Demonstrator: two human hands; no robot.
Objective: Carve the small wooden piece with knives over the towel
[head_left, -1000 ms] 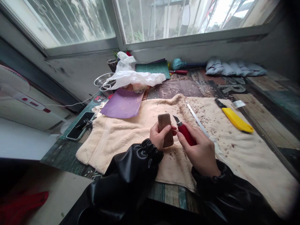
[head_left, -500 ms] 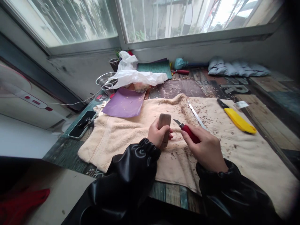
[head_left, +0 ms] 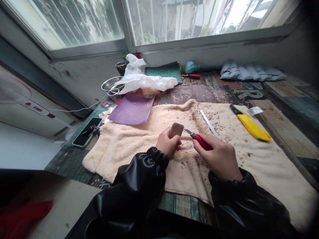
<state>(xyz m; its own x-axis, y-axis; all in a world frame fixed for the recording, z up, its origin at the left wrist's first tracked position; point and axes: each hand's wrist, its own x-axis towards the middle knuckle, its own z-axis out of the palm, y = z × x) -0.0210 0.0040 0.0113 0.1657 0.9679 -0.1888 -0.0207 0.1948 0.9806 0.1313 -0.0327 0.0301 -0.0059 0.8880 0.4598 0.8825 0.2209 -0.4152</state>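
Observation:
My left hand [head_left: 166,142] is closed around a small brown wooden block [head_left: 176,129], whose upper end sticks out above the fingers. In my right hand [head_left: 220,154] is a red-handled knife [head_left: 202,142], its blade pointing left with the tip at the block's upper right edge. Both hands are above a cream towel [head_left: 134,139] strewn with brown shavings. Beyond the knife a thin metal saw blade [head_left: 208,122] lies on the towel. A yellow cutter [head_left: 253,127] with a black end rests farther right.
A purple sheet [head_left: 132,109] overlaps the towel's left part, near a phone [head_left: 87,132] with keys on it. Behind are a metal bowl [head_left: 107,84], a white plastic bag [head_left: 149,82], a green mat [head_left: 164,73] and grey packets [head_left: 251,71] along the wall.
The block in my left hand has tilted to the right. The knife tip, earlier a small gap away, is now at its edge.

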